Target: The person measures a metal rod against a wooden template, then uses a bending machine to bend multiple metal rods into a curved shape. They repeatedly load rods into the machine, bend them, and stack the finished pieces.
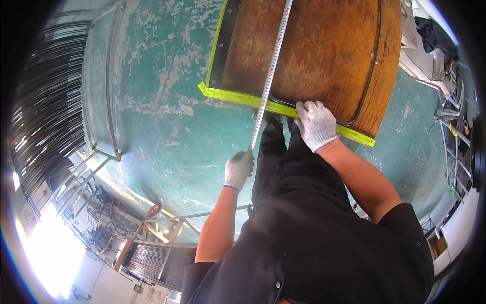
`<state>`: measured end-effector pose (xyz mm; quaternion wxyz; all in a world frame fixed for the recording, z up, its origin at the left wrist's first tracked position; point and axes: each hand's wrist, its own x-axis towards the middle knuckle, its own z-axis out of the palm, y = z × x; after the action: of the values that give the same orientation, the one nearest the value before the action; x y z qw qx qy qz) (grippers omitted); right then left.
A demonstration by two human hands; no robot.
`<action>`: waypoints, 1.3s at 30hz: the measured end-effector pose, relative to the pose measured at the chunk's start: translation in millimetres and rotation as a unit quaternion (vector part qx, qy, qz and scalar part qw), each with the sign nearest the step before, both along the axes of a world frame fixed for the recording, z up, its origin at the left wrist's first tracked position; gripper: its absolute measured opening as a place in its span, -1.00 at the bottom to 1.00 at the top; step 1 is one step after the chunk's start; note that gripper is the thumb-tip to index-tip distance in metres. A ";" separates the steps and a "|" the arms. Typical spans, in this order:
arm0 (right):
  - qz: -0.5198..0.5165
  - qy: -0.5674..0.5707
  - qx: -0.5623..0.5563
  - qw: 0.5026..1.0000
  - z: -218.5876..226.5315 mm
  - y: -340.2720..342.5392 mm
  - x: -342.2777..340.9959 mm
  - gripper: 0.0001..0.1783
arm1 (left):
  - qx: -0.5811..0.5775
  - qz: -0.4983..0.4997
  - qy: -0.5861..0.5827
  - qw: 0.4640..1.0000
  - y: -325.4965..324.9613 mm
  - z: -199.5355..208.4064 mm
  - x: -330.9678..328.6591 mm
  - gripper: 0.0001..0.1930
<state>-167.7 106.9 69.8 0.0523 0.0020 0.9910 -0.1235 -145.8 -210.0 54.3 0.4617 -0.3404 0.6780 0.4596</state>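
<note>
My left hand (239,170), in a white knit glove, is closed around the near end of a tape measure, whose case I cannot make out. The white measuring tape (273,63) stretches from that hand across the near edge of a brown wooden tabletop (309,45) and out past the far side of view. My right hand (316,124), gloved too, lies at the near edge with its fingers curled over a dark bent metal rod (373,66). The rod runs along the tabletop's right side and rounds a corner under my hand. Part of it is hidden by the glove.
Bright yellow-green strip (228,95) lines the tabletop's near and left edges, beside a dark bolted plate (223,48). Many thin dark rods (50,101) are stacked at the left. The worn green floor (162,101) surrounds the table. A metal rack (455,131) stands at right.
</note>
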 end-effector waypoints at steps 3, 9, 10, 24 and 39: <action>-0.007 -0.029 -0.012 0.999 3.5 -0.8 -1.0 -0.43 | 0.003 0.000 0.002 1.000 0.7 -1.2 1.2 -0.58; -0.010 -0.036 -0.018 0.999 3.7 -1.2 -0.5 -0.43 | -0.001 -0.003 -0.003 1.000 4.6 0.5 0.9 -0.58; -0.010 -0.035 -0.018 0.999 3.8 -1.4 -0.6 -0.43 | 0.000 -0.004 -0.003 1.000 4.6 0.5 1.0 -0.59; -0.003 -0.009 0.002 1.000 3.6 -0.3 -2.6 -0.47 | 0.007 -0.004 0.003 1.000 3.9 2.0 0.4 -0.58; -0.005 -0.008 0.000 1.000 4.2 -4.1 -1.2 -0.50 | 0.007 -0.010 0.006 1.000 -0.6 2.8 -1.6 -0.57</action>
<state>-168.8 102.7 74.0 0.0591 0.0083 0.9905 -0.1240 -147.4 -210.7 57.1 0.4643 -0.3276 0.6812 0.4616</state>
